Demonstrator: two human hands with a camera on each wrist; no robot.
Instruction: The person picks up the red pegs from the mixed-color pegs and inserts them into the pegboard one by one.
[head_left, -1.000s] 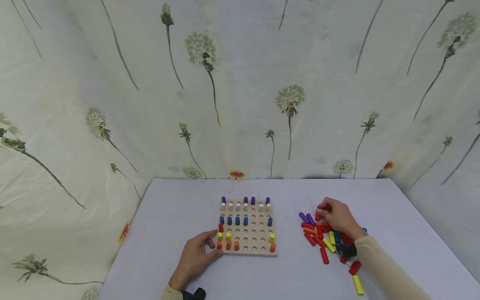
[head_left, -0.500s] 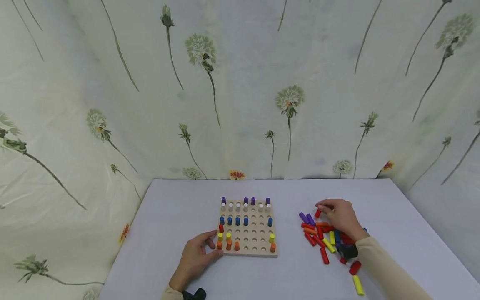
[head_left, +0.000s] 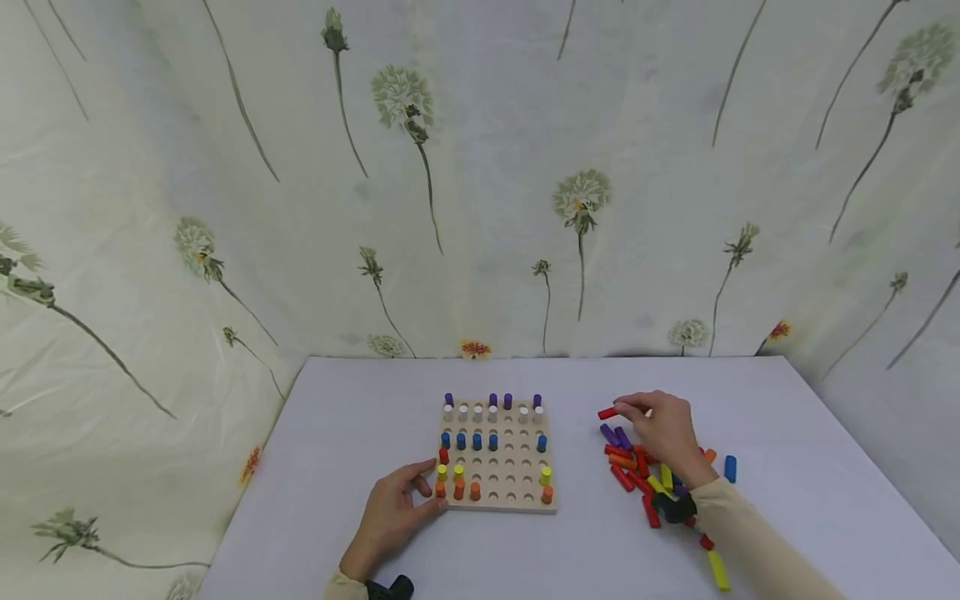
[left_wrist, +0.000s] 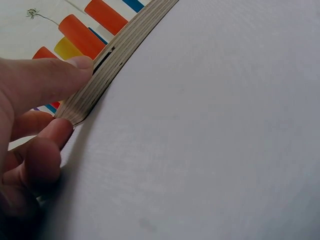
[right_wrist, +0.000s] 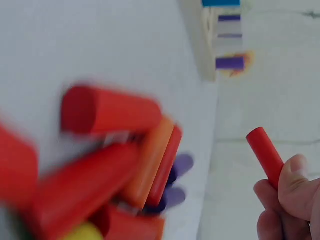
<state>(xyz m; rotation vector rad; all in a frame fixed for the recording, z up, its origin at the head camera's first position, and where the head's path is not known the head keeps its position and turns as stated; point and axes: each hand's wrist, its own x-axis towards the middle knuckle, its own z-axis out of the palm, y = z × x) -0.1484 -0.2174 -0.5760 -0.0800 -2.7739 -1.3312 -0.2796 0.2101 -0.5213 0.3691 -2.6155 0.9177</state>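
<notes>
In the head view, a wooden pegboard (head_left: 510, 479) lies on the table with rows of purple, white, blue, red, yellow and orange pegs standing in its holes. My left hand (head_left: 393, 512) grips its near left corner; in the left wrist view the thumb (left_wrist: 75, 75) lies against the front edge and the fingers bend round the side. My right hand (head_left: 667, 429) pinches a red peg (head_left: 607, 413) between thumb and fingers, beyond the loose pegs. The right wrist view shows this red peg (right_wrist: 266, 156) tilted, its lower end covered by the fingertips.
Under and around my right forearm lies a loose pile of red, orange, yellow and blue pegs (head_left: 622, 477). Two purple pegs (head_left: 615, 437) lie at its far left, one blue peg (head_left: 731, 468) at its right. Behind the table (head_left: 360, 400) hangs a flower-printed cloth (head_left: 480, 208).
My right hand has moved left with the red peg, whose free end now points left. A blue peg at the right has come into fuller view. My left hand stays at the pegboard's corner.
</notes>
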